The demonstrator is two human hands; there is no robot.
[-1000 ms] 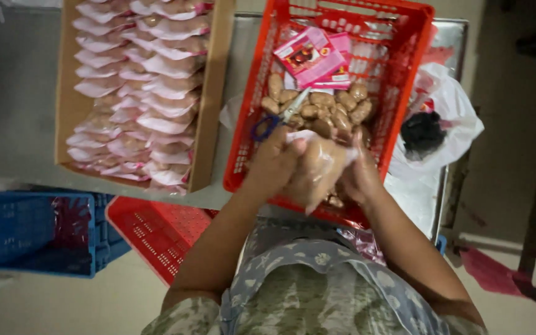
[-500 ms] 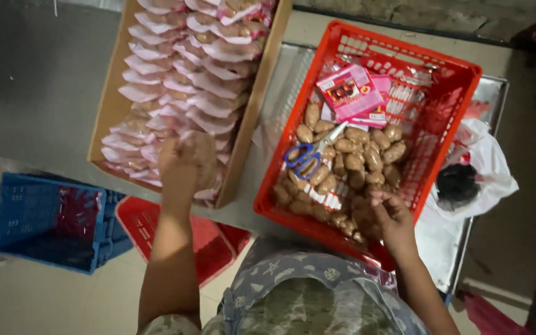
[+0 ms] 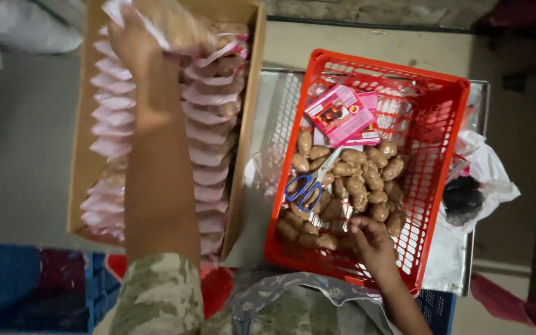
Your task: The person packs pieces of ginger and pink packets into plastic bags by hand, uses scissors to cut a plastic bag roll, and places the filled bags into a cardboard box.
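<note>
While the left hand [image 3: 134,46] stretches over the cardboard box [image 3: 88,167], fingers closed on a filled pink-edged packet [image 3: 178,28] above the overlapping rows, the right hand [image 3: 370,239] dips loosely curled into the red basket [image 3: 442,124] among brown pieces [image 3: 355,180], grasp unclear.

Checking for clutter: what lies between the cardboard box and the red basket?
In the head view, only a bare strip of metal tray separates the cardboard box from the red basket.

A clear, pink-edged plastic packet of brown pieces [image 3: 178,28] was held at the far end of the cardboard box of matching packets [image 3: 246,124], while loose brown oval pieces [image 3: 355,180] lay heaped in the red plastic basket [image 3: 448,124].
</note>
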